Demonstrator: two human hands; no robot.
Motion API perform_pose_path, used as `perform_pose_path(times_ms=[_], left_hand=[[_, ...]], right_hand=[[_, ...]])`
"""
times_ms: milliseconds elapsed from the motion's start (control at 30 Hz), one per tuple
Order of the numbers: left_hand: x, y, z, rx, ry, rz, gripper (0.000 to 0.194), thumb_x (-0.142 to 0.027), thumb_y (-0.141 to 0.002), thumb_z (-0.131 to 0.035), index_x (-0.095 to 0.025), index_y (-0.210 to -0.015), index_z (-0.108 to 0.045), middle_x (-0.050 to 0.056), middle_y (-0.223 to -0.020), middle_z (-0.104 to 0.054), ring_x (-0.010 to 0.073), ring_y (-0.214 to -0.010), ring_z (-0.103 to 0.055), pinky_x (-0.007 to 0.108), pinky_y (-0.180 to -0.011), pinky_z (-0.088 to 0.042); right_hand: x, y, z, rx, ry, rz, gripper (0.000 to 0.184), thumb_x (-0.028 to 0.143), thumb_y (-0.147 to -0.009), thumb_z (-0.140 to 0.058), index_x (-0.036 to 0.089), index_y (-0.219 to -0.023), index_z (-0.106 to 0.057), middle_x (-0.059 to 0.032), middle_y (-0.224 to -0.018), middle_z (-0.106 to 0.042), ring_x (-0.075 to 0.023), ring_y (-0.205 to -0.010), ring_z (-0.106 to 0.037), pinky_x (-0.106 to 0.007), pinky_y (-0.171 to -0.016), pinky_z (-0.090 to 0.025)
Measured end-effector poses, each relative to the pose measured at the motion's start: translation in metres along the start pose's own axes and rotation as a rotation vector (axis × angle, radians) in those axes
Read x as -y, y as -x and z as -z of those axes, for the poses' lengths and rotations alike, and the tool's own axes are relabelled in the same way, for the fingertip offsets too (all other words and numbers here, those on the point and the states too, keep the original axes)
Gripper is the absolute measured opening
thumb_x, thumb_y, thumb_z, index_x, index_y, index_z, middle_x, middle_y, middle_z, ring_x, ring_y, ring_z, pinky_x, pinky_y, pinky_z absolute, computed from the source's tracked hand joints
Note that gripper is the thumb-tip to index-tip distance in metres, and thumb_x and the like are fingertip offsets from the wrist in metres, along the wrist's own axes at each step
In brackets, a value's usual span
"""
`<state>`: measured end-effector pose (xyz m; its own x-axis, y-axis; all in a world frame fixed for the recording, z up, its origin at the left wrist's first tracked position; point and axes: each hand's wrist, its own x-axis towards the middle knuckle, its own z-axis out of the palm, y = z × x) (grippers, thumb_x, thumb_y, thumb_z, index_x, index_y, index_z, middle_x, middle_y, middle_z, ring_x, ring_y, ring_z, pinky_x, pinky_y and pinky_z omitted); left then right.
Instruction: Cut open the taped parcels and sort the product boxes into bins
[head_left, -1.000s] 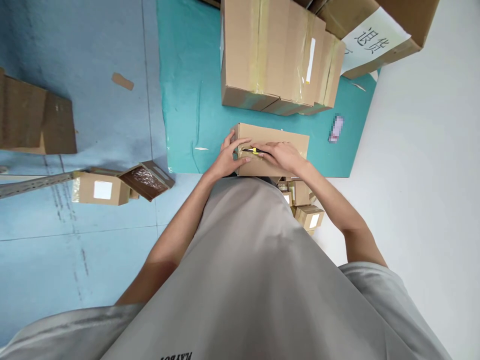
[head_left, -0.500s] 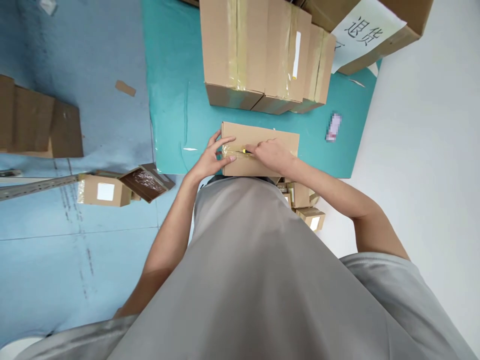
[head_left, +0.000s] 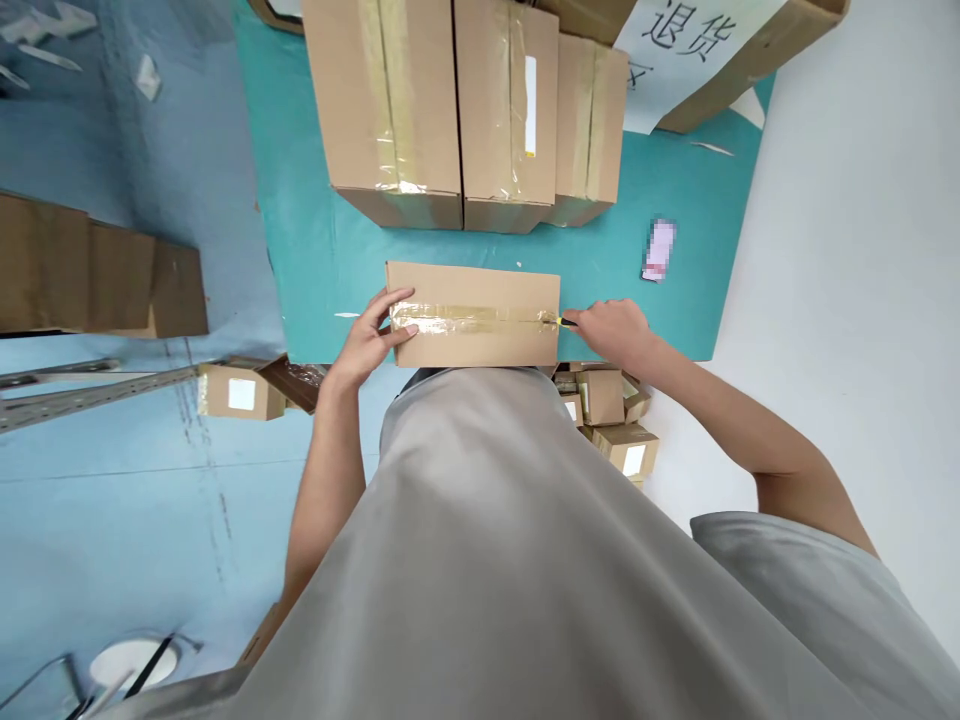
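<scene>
A small taped cardboard box (head_left: 480,348) lies on the green tabletop right in front of my body. Around its left end is my left hand (head_left: 366,340), with fingers and thumb spread onto the top face, steadying it. Clear tape runs lengthwise along the top, and a slit line shows in it. My right hand (head_left: 613,328) is closed on a small black and yellow utility knife (head_left: 564,322). The blade's tip is at the tape by the box's right edge; most of the handle is hidden in my fingers.
Three larger taped boxes (head_left: 420,100) stand at the back of the green table (head_left: 315,270). Right of them, a carton bears a paper sign (head_left: 690,50). A blurred pink item (head_left: 659,250) lies on the right. Boxes (head_left: 624,450) sit below the table edge, others (head_left: 97,265) at left.
My right hand has drawn the knife rightward along the tape, from near the box's left part to its right edge. My left hand stays at the left end. The view has shifted somewhat.
</scene>
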<state>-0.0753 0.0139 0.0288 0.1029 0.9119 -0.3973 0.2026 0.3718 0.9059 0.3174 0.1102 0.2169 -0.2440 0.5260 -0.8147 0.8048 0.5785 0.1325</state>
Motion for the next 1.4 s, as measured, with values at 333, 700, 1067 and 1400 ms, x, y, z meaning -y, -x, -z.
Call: perform_pose_path(times_ms=[333,700,1067,1400], left_hand=[[-0.025,-0.003,-0.028,-0.287,-0.159,0.088,0.045,-0.042,-0.086,-0.074,-0.03,-0.129,-0.069,0.009,-0.139,-0.074,0.0308,-0.126,-0.071,0.051,-0.117,-0.06],[-0.027,0.0,-0.068,-0.548,-0.291,-0.011,0.05,-0.075,-0.106,-0.056,-0.028,-0.122,-0.057,0.012,-0.132,-0.069,0.0319,-0.134,-0.066,0.05,-0.124,-0.05],[-0.03,0.002,-0.076,-0.638,-0.362,-0.014,0.058,-0.083,-0.104,-0.057,-0.028,-0.123,-0.056,0.013,-0.13,-0.07,0.0345,-0.13,-0.071,0.053,-0.121,-0.054],[-0.033,0.001,-0.078,-0.653,-0.332,-0.002,0.058,-0.083,-0.102,-0.06,-0.029,-0.121,-0.055,0.012,-0.13,-0.07,0.0354,-0.13,-0.071,0.056,-0.123,-0.052]], right_hand=[[-0.014,0.011,-0.005,-0.193,-0.206,0.229,0.054,0.045,-0.124,-0.03,0.034,-0.172,-0.052,-0.0129,-0.132,-0.085,-0.0329,-0.108,-0.08,-0.036,-0.08,-0.046],[0.018,-0.038,-0.006,-0.203,-0.121,0.303,0.051,0.031,-0.122,-0.037,0.024,-0.17,-0.051,-0.0199,-0.132,-0.083,-0.0321,-0.111,-0.082,-0.037,-0.082,-0.052],[-0.021,0.0,-0.022,-0.099,0.006,0.18,0.059,0.017,-0.115,-0.037,0.018,-0.173,-0.047,-0.0241,-0.12,-0.083,-0.0341,-0.107,-0.082,-0.038,-0.078,-0.05],[0.013,0.025,0.004,-0.123,-0.043,0.172,0.068,0.014,-0.113,-0.039,0.021,-0.181,-0.036,-0.0245,-0.128,-0.081,-0.0317,-0.106,-0.08,-0.037,-0.079,-0.053]])
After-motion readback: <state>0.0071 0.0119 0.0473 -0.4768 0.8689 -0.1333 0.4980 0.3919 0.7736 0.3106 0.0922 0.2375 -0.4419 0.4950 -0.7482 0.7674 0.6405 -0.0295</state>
